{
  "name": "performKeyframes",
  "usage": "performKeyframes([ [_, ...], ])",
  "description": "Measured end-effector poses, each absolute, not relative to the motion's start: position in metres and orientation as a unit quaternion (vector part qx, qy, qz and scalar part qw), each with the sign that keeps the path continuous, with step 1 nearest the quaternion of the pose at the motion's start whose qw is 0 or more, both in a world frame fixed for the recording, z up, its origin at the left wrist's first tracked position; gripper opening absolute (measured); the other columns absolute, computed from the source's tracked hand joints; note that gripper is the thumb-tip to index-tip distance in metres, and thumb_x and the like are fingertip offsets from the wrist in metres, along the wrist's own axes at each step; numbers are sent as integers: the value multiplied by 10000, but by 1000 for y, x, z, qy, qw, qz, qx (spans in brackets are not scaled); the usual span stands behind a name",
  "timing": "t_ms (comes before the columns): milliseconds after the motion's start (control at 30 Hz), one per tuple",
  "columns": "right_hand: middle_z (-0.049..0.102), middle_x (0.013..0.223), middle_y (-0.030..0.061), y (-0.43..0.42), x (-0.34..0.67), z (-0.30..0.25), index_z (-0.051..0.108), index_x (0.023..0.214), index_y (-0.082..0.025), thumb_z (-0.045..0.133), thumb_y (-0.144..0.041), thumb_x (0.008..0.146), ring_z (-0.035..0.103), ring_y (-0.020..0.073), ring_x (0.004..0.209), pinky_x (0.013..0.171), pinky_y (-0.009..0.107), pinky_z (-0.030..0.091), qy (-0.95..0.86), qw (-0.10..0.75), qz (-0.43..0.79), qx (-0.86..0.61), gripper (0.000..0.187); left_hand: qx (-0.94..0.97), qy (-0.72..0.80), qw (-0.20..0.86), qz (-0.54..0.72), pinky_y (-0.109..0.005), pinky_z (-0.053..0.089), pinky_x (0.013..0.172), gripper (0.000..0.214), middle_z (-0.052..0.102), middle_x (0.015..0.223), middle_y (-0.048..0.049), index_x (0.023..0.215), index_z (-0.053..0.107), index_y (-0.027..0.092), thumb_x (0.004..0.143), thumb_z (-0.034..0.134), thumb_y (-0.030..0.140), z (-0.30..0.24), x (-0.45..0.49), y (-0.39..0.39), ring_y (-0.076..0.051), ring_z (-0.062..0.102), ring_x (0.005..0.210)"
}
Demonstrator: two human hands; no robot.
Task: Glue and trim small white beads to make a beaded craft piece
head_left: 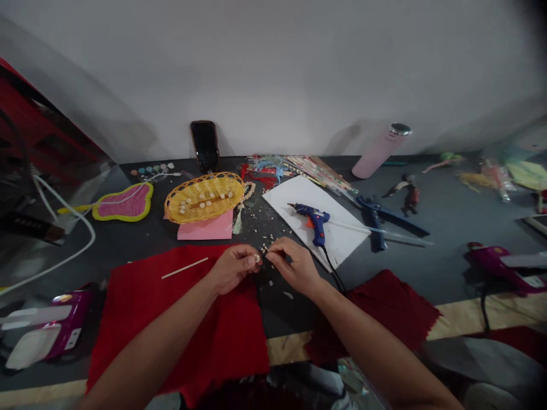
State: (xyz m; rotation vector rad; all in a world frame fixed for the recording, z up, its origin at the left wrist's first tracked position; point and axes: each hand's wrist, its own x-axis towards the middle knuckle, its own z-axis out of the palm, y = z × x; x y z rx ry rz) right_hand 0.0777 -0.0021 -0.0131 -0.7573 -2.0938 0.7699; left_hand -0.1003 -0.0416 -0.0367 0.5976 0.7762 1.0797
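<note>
My left hand (233, 269) is closed above the edge of the red cloth (179, 319), pinching a small cream beaded piece (257, 258) between thumb and forefinger. Close by on the right, my right hand (296, 266) has its thumb and forefinger pressed together; what they hold, if anything, is too small to make out. Small pale beads (264, 248) lie scattered on the dark table just beyond my fingertips. A yellow woven basket (205, 212) with several small cream pieces rests on a pink pad (205, 230). A thin pale stick (184, 268) lies on the red cloth.
Right of my hands, a blue glue gun (317, 221) lies on white paper (273, 196), its cord running toward me. Behind stand a phone (205, 145) and a pink bottle (378, 152). Purple tools sit at the left (77, 316) and right (491, 265). A dark red cloth (393, 307) overhangs the front edge.
</note>
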Motion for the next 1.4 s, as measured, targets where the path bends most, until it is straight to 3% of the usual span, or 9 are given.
performKeyframes([
  [67, 606, 929, 64, -3, 75, -15, 578, 1069, -214, 537, -242, 855, 571, 151, 839, 708, 265, 487, -832, 388, 313, -244, 219, 277, 364, 743, 489, -228, 376, 603, 275, 600, 664, -16, 715, 656, 107, 565, 797, 289, -38, -100, -42, -87, 513, 592],
  [133, 606, 957, 64, -4, 74, -18, 569, 1129, -241, 553, -212, 843, 571, 156, 890, 762, 286, 496, -839, 383, 320, -217, 288, 285, 375, 738, 484, -222, 365, 598, 303, 596, 645, -10, 736, 667, 104, 546, 806, 294, -38, -99, -43, -86, 507, 589],
  [533, 603, 854, 57, -6, 73, -20, 637, 950, -214, 557, -186, 829, 586, 149, 800, 706, 280, 506, -811, 394, 355, -248, 147, 323, 393, 718, 476, -213, 366, 619, 155, 569, 695, -7, 672, 677, 106, 604, 768, 212, -31, -99, -43, -90, 506, 657],
  [767, 624, 884, 65, -3, 76, -18, 617, 1016, -205, 562, -205, 834, 586, 155, 839, 748, 294, 502, -822, 379, 360, -226, 190, 303, 387, 724, 484, -227, 374, 618, 150, 566, 674, -8, 671, 656, 111, 628, 752, 218, -36, -99, -43, -91, 498, 629],
  [1200, 616, 825, 52, -5, 73, -23, 631, 911, -206, 533, -196, 850, 591, 146, 786, 700, 278, 509, -825, 388, 331, -245, 116, 350, 396, 702, 477, -232, 332, 602, 232, 517, 623, -5, 590, 613, 108, 648, 737, 295, -35, -99, -43, -94, 455, 606],
  [1400, 632, 872, 58, -4, 72, -19, 610, 1024, -215, 545, -153, 836, 589, 151, 825, 741, 291, 504, -825, 382, 348, -228, 208, 319, 401, 713, 478, -228, 312, 574, 242, 523, 581, 8, 568, 592, 116, 612, 762, 283, -30, -97, -42, -86, 442, 572],
])
